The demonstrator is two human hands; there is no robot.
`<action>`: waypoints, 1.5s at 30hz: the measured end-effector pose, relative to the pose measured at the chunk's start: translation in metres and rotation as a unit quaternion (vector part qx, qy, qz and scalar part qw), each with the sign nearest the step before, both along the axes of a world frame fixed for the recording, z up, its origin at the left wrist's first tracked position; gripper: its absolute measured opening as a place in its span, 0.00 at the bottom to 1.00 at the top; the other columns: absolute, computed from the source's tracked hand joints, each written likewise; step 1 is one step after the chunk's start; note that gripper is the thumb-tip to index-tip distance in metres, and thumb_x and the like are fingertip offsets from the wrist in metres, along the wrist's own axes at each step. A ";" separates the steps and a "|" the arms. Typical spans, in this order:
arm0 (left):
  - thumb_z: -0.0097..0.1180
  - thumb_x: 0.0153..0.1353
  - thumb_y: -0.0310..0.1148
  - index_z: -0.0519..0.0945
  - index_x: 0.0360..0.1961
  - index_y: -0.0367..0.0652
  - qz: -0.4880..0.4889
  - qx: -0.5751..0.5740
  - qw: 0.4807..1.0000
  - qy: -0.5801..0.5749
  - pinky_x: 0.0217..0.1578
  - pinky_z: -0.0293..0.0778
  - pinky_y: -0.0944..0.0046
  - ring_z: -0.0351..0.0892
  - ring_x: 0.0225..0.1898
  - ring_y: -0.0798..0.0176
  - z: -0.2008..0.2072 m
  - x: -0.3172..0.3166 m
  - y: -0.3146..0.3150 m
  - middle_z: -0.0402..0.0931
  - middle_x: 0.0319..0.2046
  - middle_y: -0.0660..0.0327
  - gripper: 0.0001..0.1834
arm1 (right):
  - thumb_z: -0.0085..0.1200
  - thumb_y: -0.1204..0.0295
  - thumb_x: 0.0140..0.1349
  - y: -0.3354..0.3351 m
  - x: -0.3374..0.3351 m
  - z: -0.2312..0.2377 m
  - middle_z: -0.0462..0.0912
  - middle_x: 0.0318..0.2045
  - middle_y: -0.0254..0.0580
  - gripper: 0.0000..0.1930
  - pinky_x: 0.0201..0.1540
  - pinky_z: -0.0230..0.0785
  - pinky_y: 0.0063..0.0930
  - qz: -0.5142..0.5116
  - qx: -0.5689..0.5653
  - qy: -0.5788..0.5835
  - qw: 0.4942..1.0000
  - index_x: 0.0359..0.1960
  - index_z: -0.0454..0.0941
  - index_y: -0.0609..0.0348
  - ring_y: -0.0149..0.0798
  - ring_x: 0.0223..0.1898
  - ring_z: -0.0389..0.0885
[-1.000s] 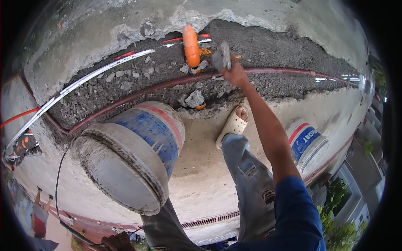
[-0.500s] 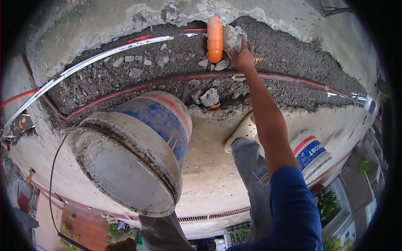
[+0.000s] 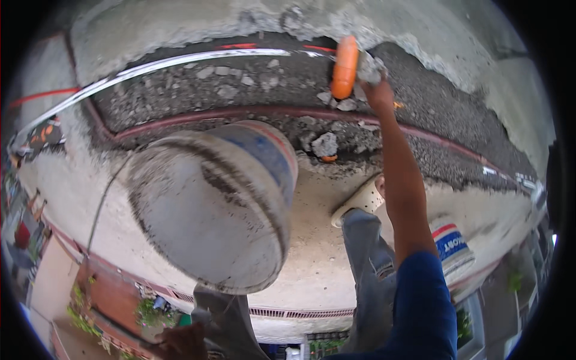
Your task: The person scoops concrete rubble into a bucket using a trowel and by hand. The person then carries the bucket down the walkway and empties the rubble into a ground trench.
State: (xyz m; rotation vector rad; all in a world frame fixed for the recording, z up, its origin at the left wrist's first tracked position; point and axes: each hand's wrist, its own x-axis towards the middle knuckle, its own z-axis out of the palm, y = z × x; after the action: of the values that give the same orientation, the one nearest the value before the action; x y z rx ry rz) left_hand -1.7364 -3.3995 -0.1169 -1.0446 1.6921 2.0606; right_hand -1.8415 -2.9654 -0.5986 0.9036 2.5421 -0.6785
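Stretched out over a trench of dark rubble, my right hand grips a pale grey chunk of broken concrete. The chunk sits right beside an orange pipe end that stands out of the rubble. At the lower edge, my left hand is blurred and partly cut off. It appears closed on the dark handle of a large white bucket. That bucket hangs tilted between my legs and the trench, its round, dirt-stained pale end facing me. Its blue and red band shows on the far side.
A dark red pipe runs along the trench, with a white pipe at the left. Loose lumps lie near the edge. My shod foot stands on the concrete floor, and a smaller bucket is to the right.
The view has shifted, so the trench appears further right. The bucket has swung upward in the picture and its end faces me more. My right hand has closed more around the concrete chunk.
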 end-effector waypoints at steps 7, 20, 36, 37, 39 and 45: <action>0.30 0.64 0.67 0.64 0.20 0.46 -0.100 0.020 0.990 -0.094 0.30 0.57 0.66 0.53 0.22 0.69 0.008 0.019 0.052 0.57 0.20 0.71 0.35 | 0.51 0.46 0.62 -0.039 0.139 0.086 0.76 0.20 0.39 0.26 0.22 0.70 0.28 -0.197 -0.337 -0.046 0.919 0.33 0.77 0.62 0.28 0.25 0.76; 0.35 0.72 0.41 0.67 0.21 0.37 -0.314 0.202 0.927 0.028 0.22 0.60 0.59 0.55 0.16 0.61 0.133 0.011 0.184 0.55 0.12 0.61 0.24 | 0.47 0.55 0.68 0.022 0.363 0.262 0.77 0.39 0.42 0.21 0.35 0.70 0.26 -0.146 -0.269 0.027 0.952 0.47 0.73 0.64 0.33 0.36 0.75; 0.47 0.68 0.46 0.70 0.21 0.35 -0.257 -0.029 0.960 0.107 0.22 0.64 0.53 0.68 0.17 0.47 -0.054 -0.018 0.218 0.67 0.15 0.46 0.26 | 0.68 0.48 0.47 0.018 0.211 0.521 0.59 0.14 0.35 0.35 0.23 0.53 0.41 -0.050 0.166 0.088 0.981 0.15 0.57 0.63 0.34 0.20 0.56; 0.47 0.68 0.47 0.71 0.20 0.35 -0.232 -0.032 0.965 0.117 0.22 0.64 0.53 0.68 0.17 0.47 -0.066 -0.026 0.204 0.67 0.15 0.46 0.26 | 0.69 0.52 0.48 -0.019 0.186 0.519 0.62 0.14 0.36 0.33 0.22 0.54 0.40 -0.058 0.111 0.118 0.985 0.14 0.59 0.64 0.33 0.20 0.57; 0.48 0.66 0.50 0.72 0.20 0.35 -0.226 -0.084 0.958 0.155 0.23 0.66 0.51 0.69 0.18 0.44 -0.093 -0.037 0.166 0.68 0.16 0.44 0.28 | 0.69 0.60 0.51 -0.083 0.140 0.493 0.71 0.17 0.42 0.26 0.24 0.61 0.38 -0.010 -0.011 0.261 0.965 0.16 0.67 0.69 0.33 0.22 0.64; 0.40 0.64 0.60 0.76 0.21 0.36 -0.187 -0.256 0.944 0.087 0.32 0.69 0.45 0.75 0.27 0.39 -0.111 -0.098 -0.034 0.75 0.21 0.42 0.35 | 0.69 0.57 0.50 -0.286 0.021 0.475 0.83 0.29 0.56 0.26 0.35 0.71 0.41 0.052 0.010 0.045 0.998 0.30 0.78 0.75 0.43 0.28 0.80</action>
State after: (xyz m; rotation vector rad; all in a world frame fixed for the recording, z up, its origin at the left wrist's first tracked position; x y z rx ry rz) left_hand -1.8339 -3.4334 -0.2279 -0.5993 2.3799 1.5453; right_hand -1.8209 -3.2510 -0.1241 0.7572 2.6594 -0.6778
